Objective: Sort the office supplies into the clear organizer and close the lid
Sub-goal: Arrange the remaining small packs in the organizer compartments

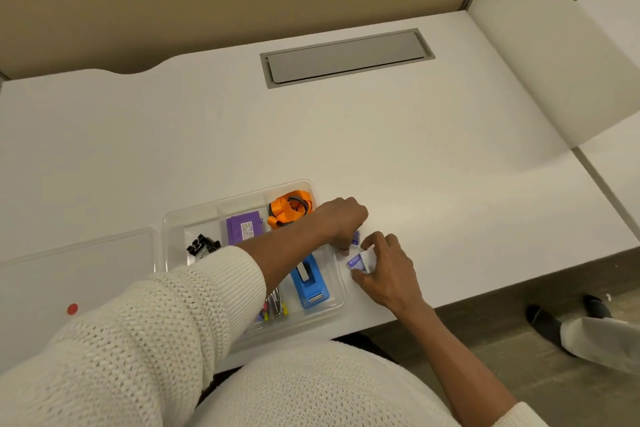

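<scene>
The clear organizer (194, 215) sits open on the white desk, holding an orange lanyard (289, 208), a purple box (243, 227), black binder clips (202, 244), a blue stapler (309, 282) and coloured pins (273, 308). Its clear lid (79, 270) lies flat to the left with a red dot on it. My left hand (341, 220) reaches across the organizer to its right edge and pinches a small purple-and-white box (356, 238). My right hand (386, 270) grips another small purple-and-white box (360, 261) on the desk just right of the organizer.
A grey cable hatch (346, 57) is set into the desk at the back. A white divider panel (540, 55) stands at the right. Someone's dark shoes (543, 321) show on the floor beyond the desk's front edge.
</scene>
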The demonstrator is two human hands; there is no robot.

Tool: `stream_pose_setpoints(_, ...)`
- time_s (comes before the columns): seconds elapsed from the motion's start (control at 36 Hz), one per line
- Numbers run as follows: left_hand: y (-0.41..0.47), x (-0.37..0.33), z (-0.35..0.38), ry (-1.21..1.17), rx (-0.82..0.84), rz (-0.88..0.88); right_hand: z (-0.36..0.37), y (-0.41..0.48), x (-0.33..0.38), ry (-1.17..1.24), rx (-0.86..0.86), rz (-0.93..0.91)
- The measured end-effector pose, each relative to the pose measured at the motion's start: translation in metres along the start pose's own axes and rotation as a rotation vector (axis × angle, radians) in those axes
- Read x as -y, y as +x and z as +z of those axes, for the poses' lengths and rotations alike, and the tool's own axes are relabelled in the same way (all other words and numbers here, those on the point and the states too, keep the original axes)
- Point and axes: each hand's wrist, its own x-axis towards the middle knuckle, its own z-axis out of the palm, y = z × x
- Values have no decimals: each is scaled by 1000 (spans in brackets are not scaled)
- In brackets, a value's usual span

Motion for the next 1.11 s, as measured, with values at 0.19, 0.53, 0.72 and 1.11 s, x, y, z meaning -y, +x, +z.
stream_pose_setpoints(0.19, -19, 7, -15, -251, -154, -24, -2, 7, 2, 13, 73, 53)
stream_pose_setpoints(0.53, -169, 38, -21, -792, -516, -191, -23, 12, 8, 130, 35, 109)
stream_pose_setpoints(0.72, -261, 84, 35, -753, -608, -544, -60, 12, 53, 197, -107, 2)
stream_pose_setpoints(1.11, -252, 116, 81, -347, -94, -598, -43, -9, 161, 220, 88, -344)
